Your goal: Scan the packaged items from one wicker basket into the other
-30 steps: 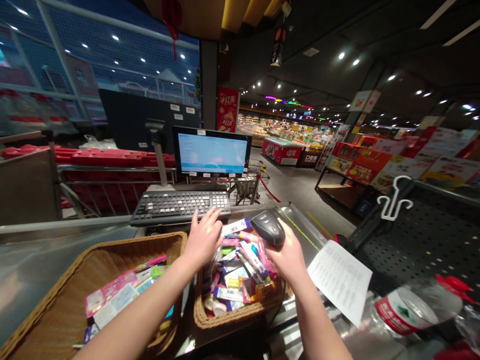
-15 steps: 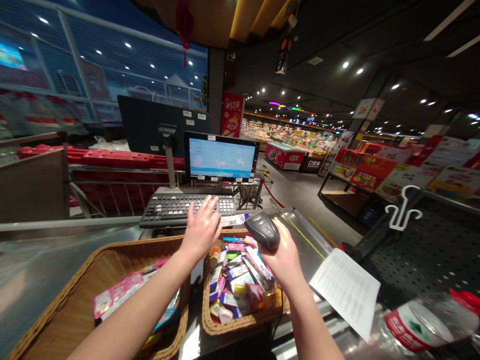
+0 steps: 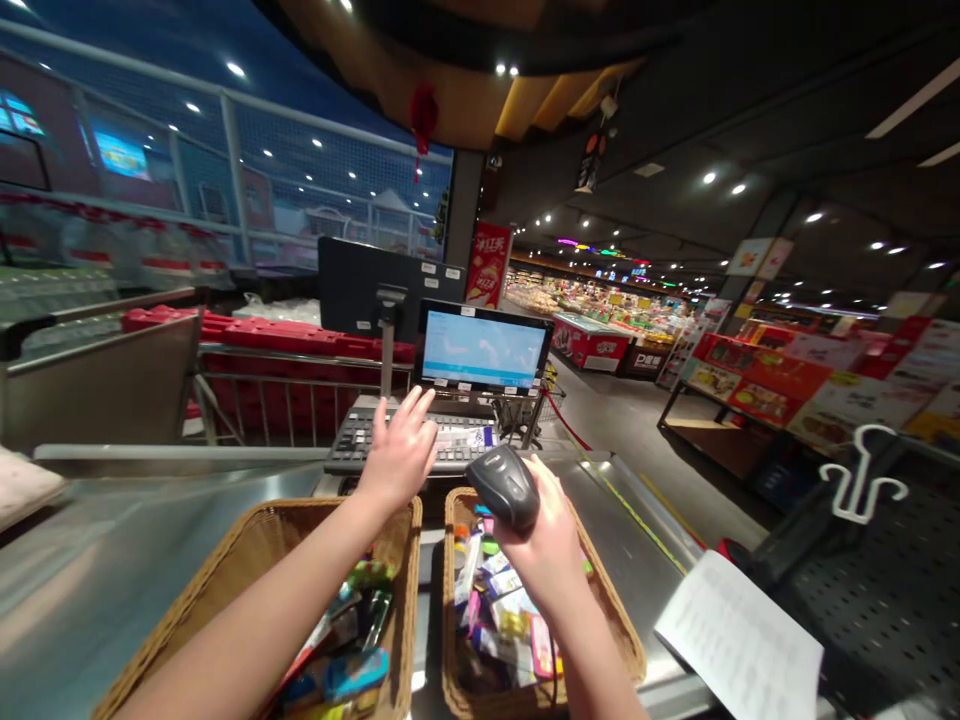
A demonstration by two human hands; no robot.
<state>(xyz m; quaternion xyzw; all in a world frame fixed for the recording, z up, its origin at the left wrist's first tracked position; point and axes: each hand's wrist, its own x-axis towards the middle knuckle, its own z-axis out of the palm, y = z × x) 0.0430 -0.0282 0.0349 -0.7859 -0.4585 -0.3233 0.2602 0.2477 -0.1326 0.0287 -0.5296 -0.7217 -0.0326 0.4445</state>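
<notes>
My left hand (image 3: 401,447) is over the black keyboard (image 3: 349,448), palm down with its fingers raised and spread. A slim white packet (image 3: 457,438) with a dark blue end sticks out from its thumb side; it appears pinched there, though the grip itself is hidden. My right hand (image 3: 551,530) is wrapped round a black barcode scanner (image 3: 504,487), whose head points up and left. Below the scanner stands a wicker basket (image 3: 450,640) of small coloured packets. Under my left forearm is a second wicker basket (image 3: 225,570) with larger colourful packages.
A lit screen (image 3: 484,345) stands behind the keyboard, with a dark monitor (image 3: 349,285) to its left. At right lie a printed sheet (image 3: 742,635) and a white hook (image 3: 859,480). A metal counter (image 3: 97,560) runs under the baskets. Shopping carts (image 3: 292,400) stand beyond.
The view has turned left, so the surroundings sit further right. Relative to the keyboard, my left hand, the packet and the scanner have shifted left. More of the packet now overlaps the keys.
</notes>
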